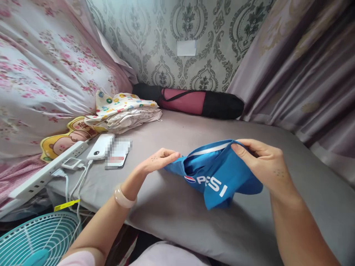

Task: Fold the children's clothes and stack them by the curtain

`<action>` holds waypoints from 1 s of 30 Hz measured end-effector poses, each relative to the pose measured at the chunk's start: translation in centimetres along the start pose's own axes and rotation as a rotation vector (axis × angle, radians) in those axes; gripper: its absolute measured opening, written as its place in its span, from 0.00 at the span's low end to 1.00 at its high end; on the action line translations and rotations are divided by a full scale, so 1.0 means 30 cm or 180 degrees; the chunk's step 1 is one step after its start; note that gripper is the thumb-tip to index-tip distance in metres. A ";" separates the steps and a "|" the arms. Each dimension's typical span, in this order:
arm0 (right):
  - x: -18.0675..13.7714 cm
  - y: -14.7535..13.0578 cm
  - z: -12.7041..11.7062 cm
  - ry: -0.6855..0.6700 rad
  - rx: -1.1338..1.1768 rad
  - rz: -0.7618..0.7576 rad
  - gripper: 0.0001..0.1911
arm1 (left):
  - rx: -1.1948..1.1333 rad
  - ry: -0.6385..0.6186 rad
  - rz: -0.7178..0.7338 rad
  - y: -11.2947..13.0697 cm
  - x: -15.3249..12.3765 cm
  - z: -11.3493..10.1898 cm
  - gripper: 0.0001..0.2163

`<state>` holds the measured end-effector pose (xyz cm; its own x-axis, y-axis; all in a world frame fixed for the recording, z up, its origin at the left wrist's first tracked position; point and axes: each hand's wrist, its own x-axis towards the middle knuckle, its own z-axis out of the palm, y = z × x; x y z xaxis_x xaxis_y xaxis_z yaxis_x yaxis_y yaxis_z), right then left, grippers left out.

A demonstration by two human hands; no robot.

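A blue garment with white lettering and a round logo hangs bunched just above the grey bed sheet. My left hand, with a pale bangle on its wrist, pinches the garment's left edge. My right hand grips the right side near a white-trimmed opening, fingers closed on the cloth. Both hands hold it stretched between them, and its lower part droops onto the sheet.
Folded patterned cloths lie at the back left beside a floral quilt. A white power bank, a phone and a power strip sit left. A rolled mat bag lies by the wall. Curtain right, teal fan below.
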<state>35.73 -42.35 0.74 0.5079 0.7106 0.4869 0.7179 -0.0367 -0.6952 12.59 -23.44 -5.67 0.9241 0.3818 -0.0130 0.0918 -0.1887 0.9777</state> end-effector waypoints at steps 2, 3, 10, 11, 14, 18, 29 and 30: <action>0.011 0.000 -0.039 0.0126 -0.0064 -0.0015 0.13 | -0.0219 -0.0080 0.0180 -0.005 0.004 0.013 0.18; 0.014 0.001 -0.054 0.0167 -0.0087 -0.0022 0.13 | -0.0271 -0.0070 0.0288 -0.008 0.008 0.021 0.19; 0.009 -0.002 -0.103 0.0167 -0.0144 -0.0018 0.13 | 0.0980 0.0916 0.1430 0.005 0.002 0.100 0.16; 0.008 -0.003 -0.103 0.0165 -0.0140 0.0002 0.13 | 0.1229 0.1066 0.1589 0.006 -0.003 0.120 0.14; 0.009 -0.004 -0.101 0.0150 -0.0109 0.0041 0.13 | 0.1984 0.1298 0.1903 -0.006 -0.013 0.186 0.12; 0.017 -0.006 -0.099 0.0079 -0.0032 -0.0017 0.13 | 0.2824 0.1366 0.2091 -0.048 0.002 0.245 0.10; 0.081 -0.080 -0.199 0.0033 -0.0540 -0.0496 0.17 | 0.1726 0.1335 0.1423 0.095 0.032 0.014 0.10; 0.100 -0.094 -0.221 -0.0015 -0.0645 -0.0586 0.17 | 0.1683 0.1313 0.1406 0.149 0.040 -0.031 0.12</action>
<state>38.37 -44.77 7.66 0.3581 0.7217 0.5924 0.8788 -0.0461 -0.4750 13.76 -22.98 -1.11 0.7141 0.4559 0.5313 0.0086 -0.7645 0.6445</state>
